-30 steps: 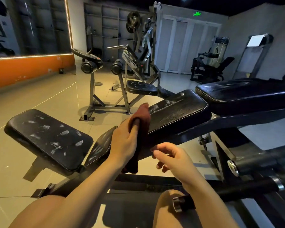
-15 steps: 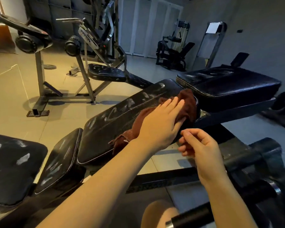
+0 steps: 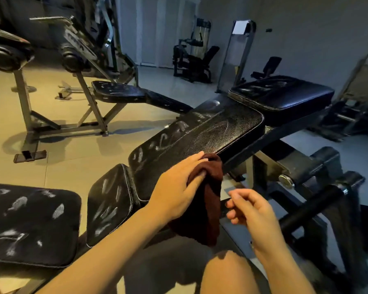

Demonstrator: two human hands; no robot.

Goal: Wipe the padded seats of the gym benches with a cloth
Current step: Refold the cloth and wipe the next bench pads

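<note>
Progress: partway, my read. The long black padded back pad (image 3: 200,134) of the nearest bench shows a clean, slightly streaked patch on its near-right half. White smears remain along its far-left edge. The small black seat pad (image 3: 111,204) just left of it is streaked white, apparently not wiped. The wide black padded bench (image 3: 30,221) at near left is covered in white marks, untouched. The square black pad (image 3: 285,92) at far right has faint marks on its far edge. The black bench on the grey steel frame (image 3: 119,93) further back also shows smears. So roughly 1 patch of 1 pad done, at least 4 surfaces left.

Cloth: the dark maroon terry cloth (image 3: 202,198) sits at the near-right edge of the long back pad. Its top is bunched on the pad edge; the rest hangs down off the side.

Left hand (image 3: 179,185): lies on top of the cloth, fingers (image 3: 197,177) close together and curled into the bunched fabric, gripping it against the pad edge.

Right hand (image 3: 251,211): just right of the hanging cloth, not touching it as far as I can tell. Fingers loosely curled, thumb near index, holding nothing.
</note>
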